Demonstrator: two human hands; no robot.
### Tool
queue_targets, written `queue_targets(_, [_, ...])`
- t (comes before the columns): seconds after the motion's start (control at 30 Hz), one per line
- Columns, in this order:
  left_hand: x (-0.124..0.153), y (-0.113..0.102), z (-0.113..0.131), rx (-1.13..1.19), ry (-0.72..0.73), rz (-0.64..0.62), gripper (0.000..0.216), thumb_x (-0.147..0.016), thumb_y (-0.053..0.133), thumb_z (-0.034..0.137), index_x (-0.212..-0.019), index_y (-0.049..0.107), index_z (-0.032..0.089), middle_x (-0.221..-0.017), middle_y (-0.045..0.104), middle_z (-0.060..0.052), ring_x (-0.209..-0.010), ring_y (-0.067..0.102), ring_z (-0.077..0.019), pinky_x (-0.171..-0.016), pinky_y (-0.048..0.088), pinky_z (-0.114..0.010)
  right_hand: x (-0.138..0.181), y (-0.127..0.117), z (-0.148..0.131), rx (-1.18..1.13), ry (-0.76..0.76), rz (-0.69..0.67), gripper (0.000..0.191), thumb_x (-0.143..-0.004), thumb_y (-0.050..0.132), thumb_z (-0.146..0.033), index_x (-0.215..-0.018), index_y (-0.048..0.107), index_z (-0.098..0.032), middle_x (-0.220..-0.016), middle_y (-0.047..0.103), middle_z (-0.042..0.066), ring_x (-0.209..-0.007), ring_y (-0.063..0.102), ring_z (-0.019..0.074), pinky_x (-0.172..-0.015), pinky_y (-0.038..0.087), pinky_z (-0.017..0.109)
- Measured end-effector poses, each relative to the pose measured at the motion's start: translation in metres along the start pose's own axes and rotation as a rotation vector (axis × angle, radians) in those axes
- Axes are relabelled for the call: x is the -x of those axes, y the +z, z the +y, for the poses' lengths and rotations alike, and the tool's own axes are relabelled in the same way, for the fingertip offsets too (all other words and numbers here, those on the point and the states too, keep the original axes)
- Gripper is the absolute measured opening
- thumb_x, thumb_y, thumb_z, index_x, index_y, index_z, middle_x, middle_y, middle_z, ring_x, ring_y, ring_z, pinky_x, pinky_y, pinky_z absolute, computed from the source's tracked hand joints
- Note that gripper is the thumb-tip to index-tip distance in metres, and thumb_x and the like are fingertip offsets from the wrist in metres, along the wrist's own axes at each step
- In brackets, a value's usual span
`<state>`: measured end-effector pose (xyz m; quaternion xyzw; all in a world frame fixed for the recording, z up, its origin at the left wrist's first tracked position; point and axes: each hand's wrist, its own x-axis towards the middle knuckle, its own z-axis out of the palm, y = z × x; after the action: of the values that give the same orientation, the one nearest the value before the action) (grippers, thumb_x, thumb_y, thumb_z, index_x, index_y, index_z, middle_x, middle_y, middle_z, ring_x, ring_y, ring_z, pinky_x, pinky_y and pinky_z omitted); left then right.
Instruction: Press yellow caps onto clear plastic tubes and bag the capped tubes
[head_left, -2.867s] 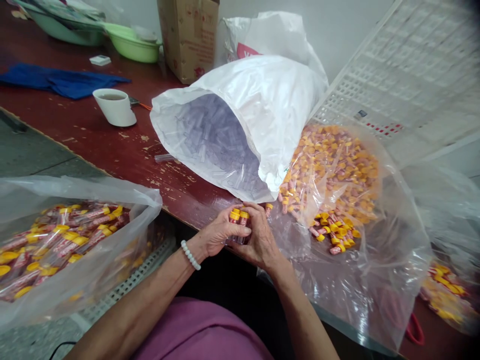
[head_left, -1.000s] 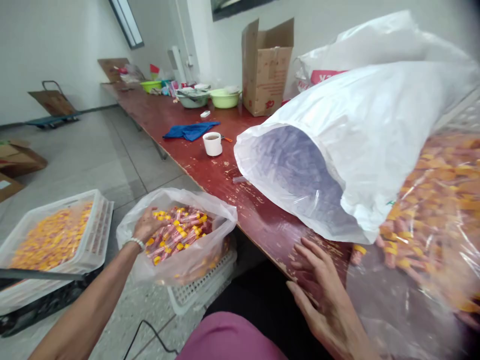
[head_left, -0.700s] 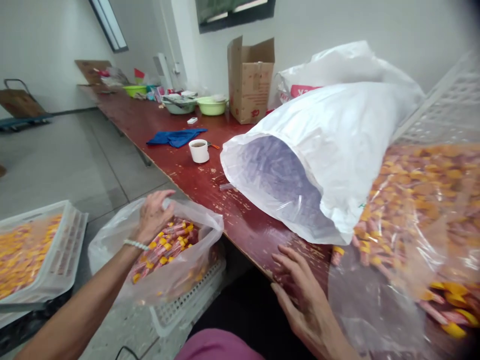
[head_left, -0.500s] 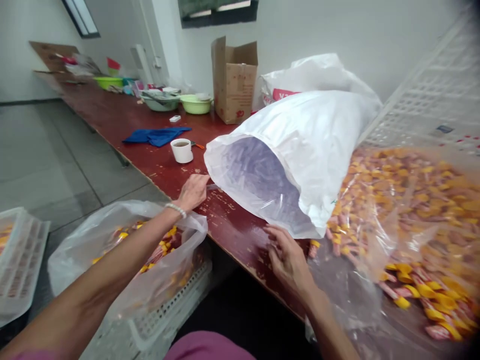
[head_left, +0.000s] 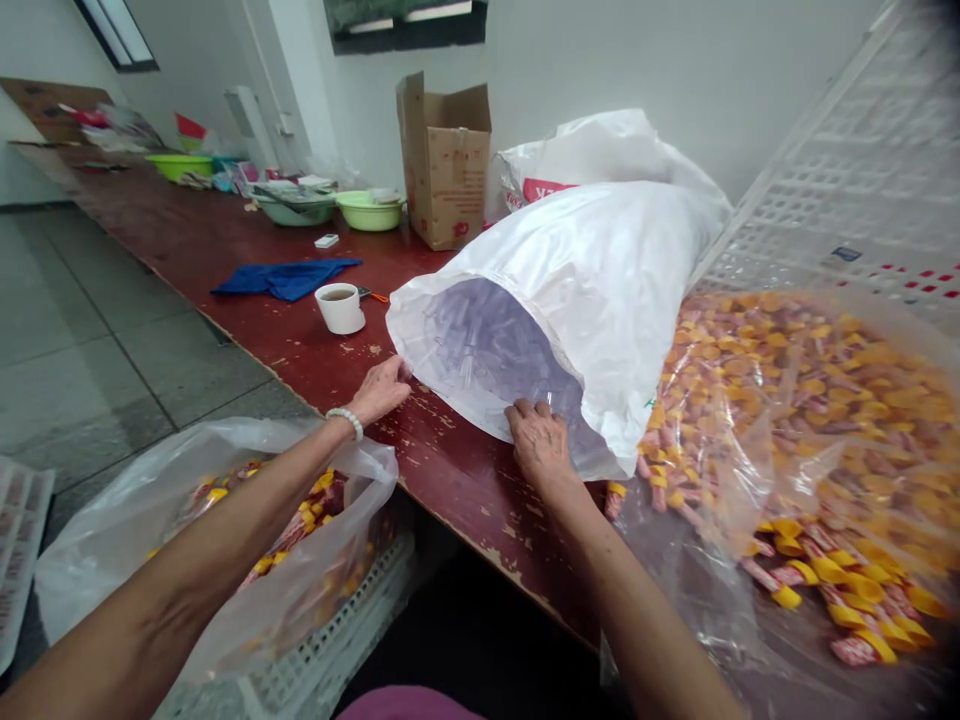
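A large white sack (head_left: 592,250) lies on its side with its mouth facing me. Clear plastic tube-like pieces (head_left: 472,335) show inside it. My right hand (head_left: 541,440) reaches over the sack's lower lip, its fingers bent and slightly apart, the fingertips at the clear pieces. My left hand (head_left: 382,390), below a white bead bracelet (head_left: 346,420), rests by the table edge near the sack's left rim. Its fingers are drawn together, and what they hold, if anything, is hidden. One small yellow-capped piece (head_left: 615,498) lies right of my right hand.
Yellow-capped, pink-patterned pieces (head_left: 862,590) are heaped under clear plastic at right, before a white crate (head_left: 847,190). A white cup (head_left: 341,312) of dark liquid, a blue cloth (head_left: 285,278) and a cardboard box (head_left: 450,180) stand along the red table (head_left: 442,480). A plastic-lined basket (head_left: 330,610) sits below left.
My right hand has moved up and left from the table to inside the sack's lower lip. My left hand stays near the sack's left rim. The view has shifted slightly right.
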<state>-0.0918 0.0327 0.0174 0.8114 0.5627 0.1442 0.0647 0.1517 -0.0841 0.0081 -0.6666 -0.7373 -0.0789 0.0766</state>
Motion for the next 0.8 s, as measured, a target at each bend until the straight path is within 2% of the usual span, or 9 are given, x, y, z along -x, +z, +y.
queue_targets(0.17, [-0.006, 0.007, 0.019, 0.038, 0.165, -0.013, 0.046, -0.068, 0.04, 0.004, -0.109, 0.057, 0.017, -0.096, 0.054, -0.008, -0.087, 0.054, -0.0193, -0.08, 0.043, -0.03, 0.007, -0.004, -0.001, 0.032, -0.014, -0.028, 0.026, -0.088, 0.037, -0.009, -0.099, 0.057, -0.02, -0.106, 0.06, 0.009, -0.094, 0.053, 0.0226, -0.072, 0.039, 0.033])
queue_targets(0.33, [-0.002, 0.012, 0.018, 0.026, 0.296, -0.174, 0.038, -0.059, 0.048, 0.001, -0.087, 0.066, 0.019, -0.094, 0.056, -0.007, -0.089, 0.054, -0.0205, -0.081, 0.043, -0.029, 0.037, -0.003, -0.008, 0.004, -0.062, -0.062, 0.032, -0.086, 0.038, -0.007, -0.108, 0.056, -0.022, -0.118, 0.058, 0.006, -0.091, 0.055, 0.0181, -0.076, 0.04, 0.031])
queue_targets(0.47, [0.006, 0.01, 0.013, 0.007, 0.271, -0.195, 0.03, -0.065, 0.047, 0.003, -0.086, 0.063, 0.018, -0.094, 0.056, -0.009, -0.09, 0.054, -0.0221, -0.08, 0.042, -0.031, 0.066, 0.002, -0.013, -0.11, -0.024, -0.023, 0.029, -0.085, 0.044, -0.013, -0.108, 0.058, -0.023, -0.124, 0.057, 0.003, -0.097, 0.054, 0.0195, -0.081, 0.039, 0.033])
queue_targets(0.57, [0.015, 0.003, 0.018, 0.012, 0.216, -0.18, 0.024, -0.072, 0.048, 0.011, -0.09, 0.061, 0.019, -0.09, 0.057, -0.008, -0.09, 0.054, -0.0233, -0.079, 0.042, -0.033, 0.076, 0.007, -0.014, -0.23, 0.085, 0.071, 0.018, -0.088, 0.047, -0.031, -0.095, 0.061, -0.021, -0.112, 0.062, 0.005, -0.092, 0.054, 0.0217, -0.083, 0.041, 0.037])
queue_targets(0.63, [0.025, -0.002, 0.028, 0.032, 0.203, -0.178, 0.022, -0.077, 0.05, 0.022, -0.097, 0.059, 0.021, -0.086, 0.059, -0.005, -0.088, 0.055, -0.0228, -0.078, 0.042, -0.033, 0.076, 0.01, -0.014, -0.35, 0.136, 0.139, 0.017, -0.089, 0.046, -0.03, -0.088, 0.06, -0.02, -0.105, 0.062, 0.007, -0.09, 0.055, 0.021, -0.084, 0.043, 0.036])
queue_targets(0.7, [0.041, -0.004, 0.045, 0.227, 0.225, -0.225, 0.026, -0.08, 0.052, 0.031, -0.104, 0.058, 0.021, -0.086, 0.061, -0.004, -0.085, 0.056, -0.0202, -0.076, 0.043, -0.031, 0.076, 0.013, -0.016, -0.557, 0.199, 0.255, 0.015, -0.087, 0.045, -0.02, -0.092, 0.059, -0.019, -0.105, 0.059, 0.008, -0.095, 0.055, 0.02, -0.086, 0.045, 0.035])
queue_targets(0.8, [0.07, 0.0, 0.076, 0.838, 0.206, -0.35, 0.032, -0.08, 0.057, 0.034, -0.107, 0.058, 0.018, -0.092, 0.064, -0.004, -0.083, 0.058, -0.016, -0.076, 0.044, -0.027, 0.078, 0.012, -0.026, -1.066, 0.347, 0.404, 0.033, -0.083, 0.049, -0.019, -0.115, 0.048, -0.02, -0.112, 0.056, 0.008, -0.1, 0.058, 0.018, -0.086, 0.049, 0.035])
